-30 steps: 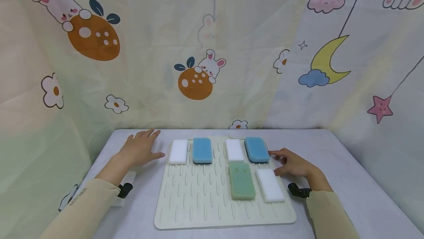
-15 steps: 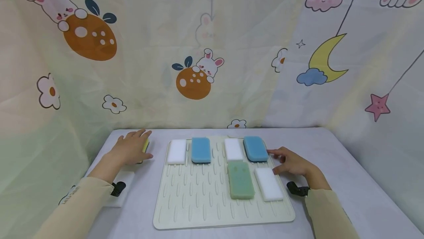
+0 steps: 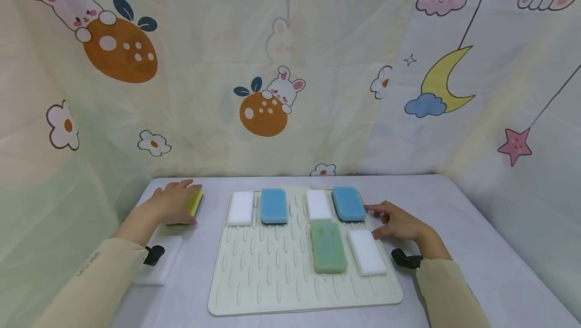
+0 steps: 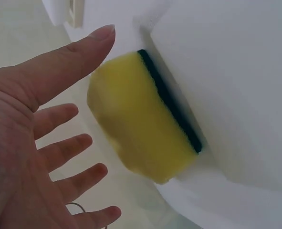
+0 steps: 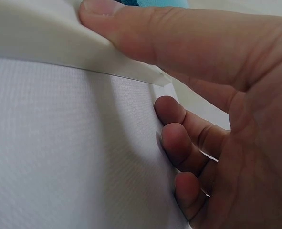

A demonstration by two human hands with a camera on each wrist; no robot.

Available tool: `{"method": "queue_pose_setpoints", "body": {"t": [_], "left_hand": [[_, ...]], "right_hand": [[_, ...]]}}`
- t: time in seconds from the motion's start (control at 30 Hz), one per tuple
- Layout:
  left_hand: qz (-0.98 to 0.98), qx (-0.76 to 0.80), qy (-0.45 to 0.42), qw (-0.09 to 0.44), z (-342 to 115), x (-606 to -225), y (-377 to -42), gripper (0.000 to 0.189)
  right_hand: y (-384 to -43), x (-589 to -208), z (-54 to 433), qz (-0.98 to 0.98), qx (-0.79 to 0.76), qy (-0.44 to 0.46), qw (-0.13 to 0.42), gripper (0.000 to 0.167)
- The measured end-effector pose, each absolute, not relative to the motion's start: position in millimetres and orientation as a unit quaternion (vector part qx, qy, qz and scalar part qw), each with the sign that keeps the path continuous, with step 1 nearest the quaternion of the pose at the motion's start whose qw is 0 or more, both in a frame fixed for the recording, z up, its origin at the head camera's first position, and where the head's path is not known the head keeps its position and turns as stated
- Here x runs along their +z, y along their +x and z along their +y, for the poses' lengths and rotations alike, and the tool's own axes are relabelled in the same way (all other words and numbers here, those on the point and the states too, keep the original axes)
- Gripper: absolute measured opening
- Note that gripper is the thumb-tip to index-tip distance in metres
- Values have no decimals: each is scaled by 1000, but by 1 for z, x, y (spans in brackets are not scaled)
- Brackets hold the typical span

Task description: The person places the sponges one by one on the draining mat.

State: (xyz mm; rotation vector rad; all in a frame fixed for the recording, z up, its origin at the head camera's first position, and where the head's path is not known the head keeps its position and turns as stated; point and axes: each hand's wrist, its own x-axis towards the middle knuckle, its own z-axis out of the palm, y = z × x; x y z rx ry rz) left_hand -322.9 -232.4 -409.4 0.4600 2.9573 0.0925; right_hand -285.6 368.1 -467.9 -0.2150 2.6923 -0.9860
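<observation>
My left hand (image 3: 170,204) reaches over a yellow sponge (image 3: 195,202) with a dark green scouring layer, left of the pale drying mat (image 3: 254,300). In the left wrist view, the sponge (image 4: 141,114) stands just past my spread fingers and thumb. My right hand (image 3: 401,224) rests at the mat's right edge, its thumb (image 5: 131,28) lying on the mat's rim (image 5: 69,52) and the other fingers loosely bent. Near that hand, a blue sponge (image 3: 349,204) and a white sponge (image 3: 366,252) lie on the mat.
Also on the mat are a green sponge (image 3: 329,247), another blue sponge (image 3: 274,206) and two white ones, one of them at the far left corner (image 3: 241,208). A flat white block (image 3: 159,265) lies under my left wrist. A printed cloth (image 3: 204,91) stands behind the table.
My left hand has moved left, away from the mat, to the yellow sponge, which has come into view beside it. The right hand stays at the mat's edge.
</observation>
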Motion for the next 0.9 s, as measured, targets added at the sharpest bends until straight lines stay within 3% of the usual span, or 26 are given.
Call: {"method": "queue_pose_setpoints", "body": {"t": [0.9], "left_hand": [[968, 128, 168, 136, -248, -408, -335, 99]], "right_hand": [[-286, -468, 369, 924, -350, -82, 129, 88]]}}
